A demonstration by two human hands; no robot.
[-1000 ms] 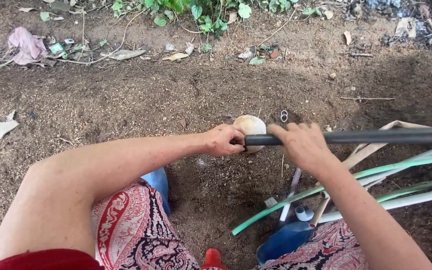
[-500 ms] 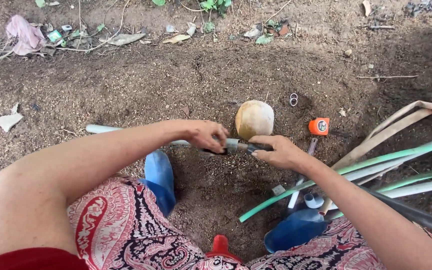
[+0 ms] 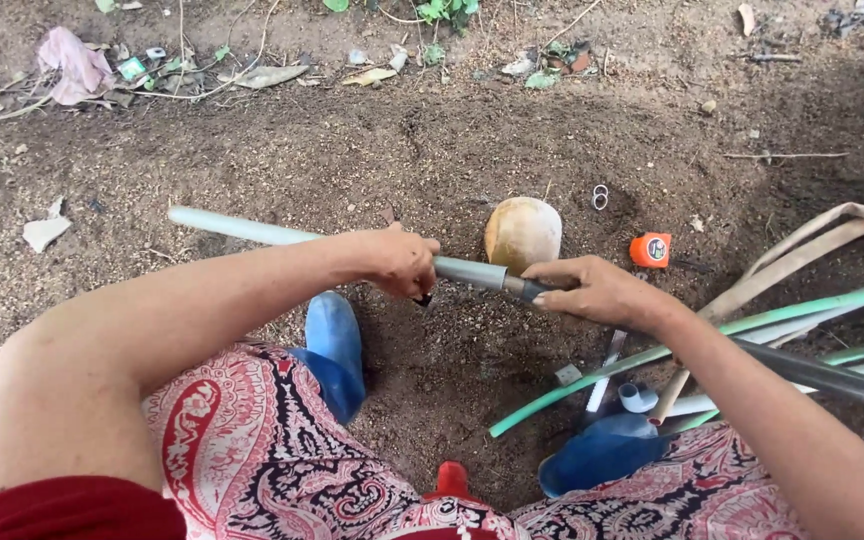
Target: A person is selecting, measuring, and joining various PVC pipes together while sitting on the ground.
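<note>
Nearest: blue boots [image 3: 335, 345] and patterned cloth; above them, left hand [image 3: 399, 262] clenched around a grey pipe [image 3: 252, 232], right hand [image 3: 597, 292] gripping a darker pipe [image 3: 822, 375] at their joint, held level over bare soil [image 3: 402, 150]. Beyond: brown coconut [image 3: 523, 232], orange tape measure [image 3: 650, 250]. Risk judged: uneven push could skew or slip the joint.

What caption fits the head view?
Both hands, left hand and right hand, grip a grey pipe above bare soil.
</note>
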